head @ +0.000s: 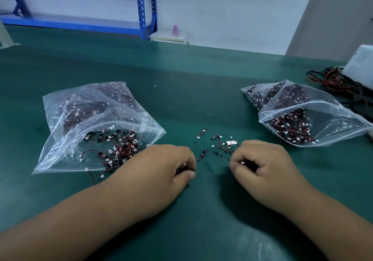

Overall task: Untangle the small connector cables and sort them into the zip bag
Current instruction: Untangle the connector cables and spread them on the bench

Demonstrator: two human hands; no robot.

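A blue shelving rack (143, 8) stands behind the far edge of the green worktop (181, 75); just right of it a pink bottle (175, 29) sits on a low white cabinet (169, 37). On the worktop's left lies the left zip bag (90, 123), clear plastic, its mouth open toward the person, with connector cables heaped at its lip and one or two lying just outside. The left hand (171, 164) rests beside that mouth, its wrist hiding a bit of the lip; its grip is clamped on a small cable (203, 153), thumb and curled fingers pinching the wire while the black module end sticks out to the right. Between the hands the loose connector cables (218, 143) lie scattered on the bare worktop, some overlapping. The right hand (260, 164) has its grip pinched on another cable, whose white plug (242, 162) shows at the fingertips. Further right lies the right zip bag (302, 115), also open toward the person and packed with cables; behind it a tangle of red and black wires (333, 81) sits against a white device (361, 65) at the frame edge.

Counted: two zip bags; two hands, each holding one cable; about half a dozen loose pieces between them, though the overlap hides the exact number; the cables inside the bags are too many and too tangled to count.
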